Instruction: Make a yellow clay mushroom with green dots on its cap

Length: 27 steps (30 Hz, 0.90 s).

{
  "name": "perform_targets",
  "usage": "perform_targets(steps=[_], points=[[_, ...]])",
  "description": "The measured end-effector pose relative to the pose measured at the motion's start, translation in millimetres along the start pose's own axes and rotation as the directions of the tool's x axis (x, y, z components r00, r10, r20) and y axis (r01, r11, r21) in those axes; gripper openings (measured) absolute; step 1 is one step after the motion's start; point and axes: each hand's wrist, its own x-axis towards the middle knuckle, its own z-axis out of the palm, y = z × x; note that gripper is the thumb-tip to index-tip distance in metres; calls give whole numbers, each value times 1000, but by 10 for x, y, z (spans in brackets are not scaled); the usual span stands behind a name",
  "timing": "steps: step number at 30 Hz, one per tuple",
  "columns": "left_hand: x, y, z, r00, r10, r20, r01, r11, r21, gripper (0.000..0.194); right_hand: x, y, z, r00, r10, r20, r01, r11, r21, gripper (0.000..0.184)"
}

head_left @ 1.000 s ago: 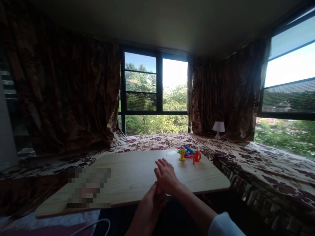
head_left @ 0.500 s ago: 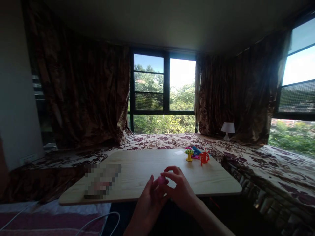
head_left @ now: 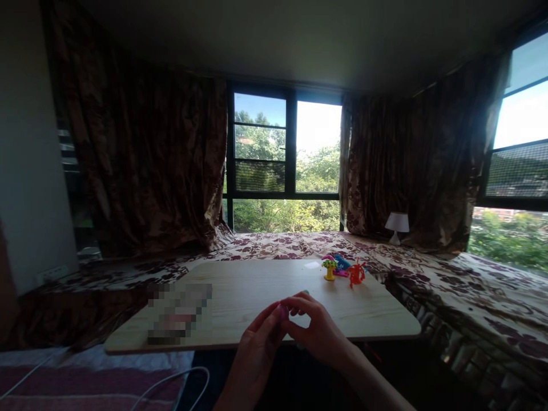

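Observation:
A small pink lump (head_left: pixel 283 311), which looks like modelling clay, sits between my two hands over the table's near edge. My left hand (head_left: pixel 262 338) is closed around its lower left side, the thumb lying against it. From the right, the fingertips of my right hand (head_left: pixel 317 326) pinch the same lump, the index finger arched over the top. A bit of teal shows just behind the right knuckles; I cannot make out what it is. Most of the lump is hidden by fingers.
On the pale wooden table (head_left: pixel 240 285), toward the back right, stand a yellow and green tree-like figure (head_left: pixel 329 270), a red-orange spiky figure (head_left: pixel 356 274) and a blue piece (head_left: pixel 342 262) beside pink. A blurred-out flat object (head_left: pixel 182 314) lies at left. A white cable (head_left: pixel 171 377) hangs below.
My left fingers and thumb have closed in on the pink lump, and my right fingers have come lower over it. Teal bits now show by the right hand.

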Motion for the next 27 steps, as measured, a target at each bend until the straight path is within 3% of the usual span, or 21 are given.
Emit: perform_targets(steps=[7,9,14,19,23,27], points=[[9,-60,56,998,32,-56,-30,999,44,22,-4,114,109,994,18,-107,-9,996,87,8],[13,-62,49,999,5,-44,-3,1000,26,24,-3,146,109,995,60,-78,-50,991,123,8],[53,-102,-29,998,-43,-43,40,997,-73,22,-1,198,61,989,129,67,-142,956,257,29],[70,-150,-26,998,-26,-57,20,995,-102,18,-19,137,105,997,48,-55,-41,991,126,12],[33,-128,19,995,-92,49,96,991,-94,25,-24,87,128,987,25,-156,-20,999,30,10],[34,-145,-16,991,-115,61,122,986,-117,23,-14,112,82,997,28,-74,-21,996,86,18]])
